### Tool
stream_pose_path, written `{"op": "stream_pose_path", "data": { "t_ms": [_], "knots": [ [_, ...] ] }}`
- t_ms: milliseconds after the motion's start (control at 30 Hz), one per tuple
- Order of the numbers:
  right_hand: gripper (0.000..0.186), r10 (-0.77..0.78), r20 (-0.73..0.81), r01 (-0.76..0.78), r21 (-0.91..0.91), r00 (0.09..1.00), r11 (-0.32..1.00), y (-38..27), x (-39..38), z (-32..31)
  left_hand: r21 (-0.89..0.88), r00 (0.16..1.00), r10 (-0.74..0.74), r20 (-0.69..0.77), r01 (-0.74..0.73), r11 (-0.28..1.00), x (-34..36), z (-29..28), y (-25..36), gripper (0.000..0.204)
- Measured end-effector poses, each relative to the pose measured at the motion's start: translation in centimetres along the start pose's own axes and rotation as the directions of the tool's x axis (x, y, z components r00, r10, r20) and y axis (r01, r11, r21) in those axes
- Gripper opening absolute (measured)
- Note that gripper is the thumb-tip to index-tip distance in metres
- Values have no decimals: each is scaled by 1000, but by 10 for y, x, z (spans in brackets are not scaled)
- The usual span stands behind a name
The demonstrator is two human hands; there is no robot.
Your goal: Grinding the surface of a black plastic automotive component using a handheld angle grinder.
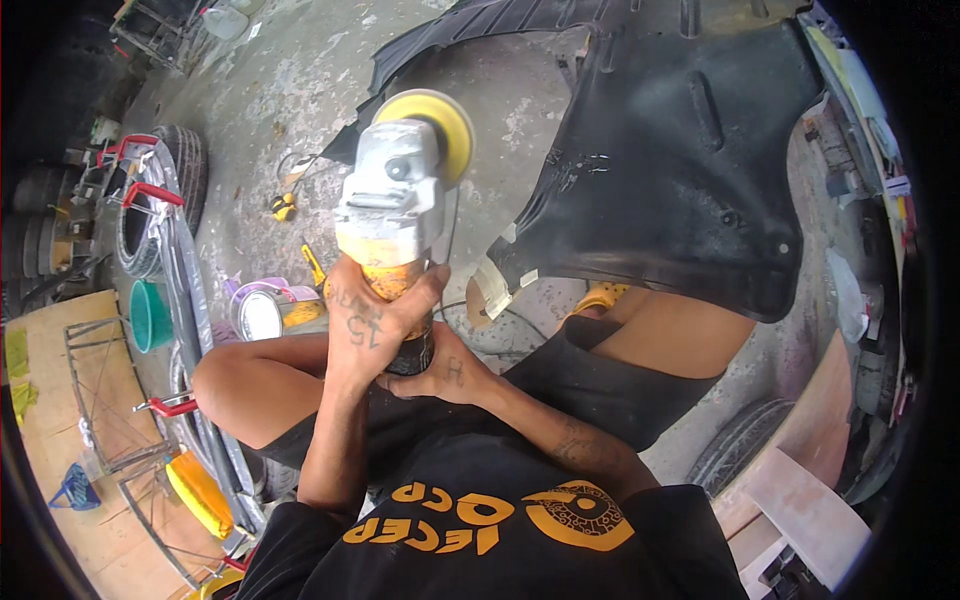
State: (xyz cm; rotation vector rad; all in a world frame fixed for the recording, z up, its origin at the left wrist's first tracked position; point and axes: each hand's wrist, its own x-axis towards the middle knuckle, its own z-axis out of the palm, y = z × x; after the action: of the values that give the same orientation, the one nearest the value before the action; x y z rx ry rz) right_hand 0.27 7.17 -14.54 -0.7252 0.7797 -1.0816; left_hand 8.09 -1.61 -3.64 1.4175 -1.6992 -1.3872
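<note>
I hold a dusty yellow-and-grey angle grinder (385, 215) up in front of me. Its round yellow disc (457, 135) points away, at the head end. My left hand (370, 325) is wrapped round the yellow body just behind the metal head. Closer to me, my right hand (445, 370) grips the black rear end of the tool, partly hidden by the left. To the right of the grinder lies a large black moulded plastic panel (670, 160), worn pale at one edge, with pale tape strips (505, 280) on its near corner. The disc does not touch it.
Left of me stand a long wrapped strip with red clamps (155, 193), a tyre (185, 170), a green tub (150, 315) and a round can (262, 315). A cutter knife (313, 265) lies on the concrete floor. Another tyre (740, 440) and boards (810, 510) are at right.
</note>
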Motion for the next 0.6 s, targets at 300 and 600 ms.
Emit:
{"op": "stream_pose_path", "data": {
  "t_ms": [300,600],
  "knots": [
    [39,-48,-24,47,-74,999,996,-13,-1,17,6,999,16,47,-16,1000,8,-10,7,43],
    [36,-195,-181,251,378,964,891,-59,-5,51,292,893,226,389,-352,889,38,18,90,49]
  ]
}}
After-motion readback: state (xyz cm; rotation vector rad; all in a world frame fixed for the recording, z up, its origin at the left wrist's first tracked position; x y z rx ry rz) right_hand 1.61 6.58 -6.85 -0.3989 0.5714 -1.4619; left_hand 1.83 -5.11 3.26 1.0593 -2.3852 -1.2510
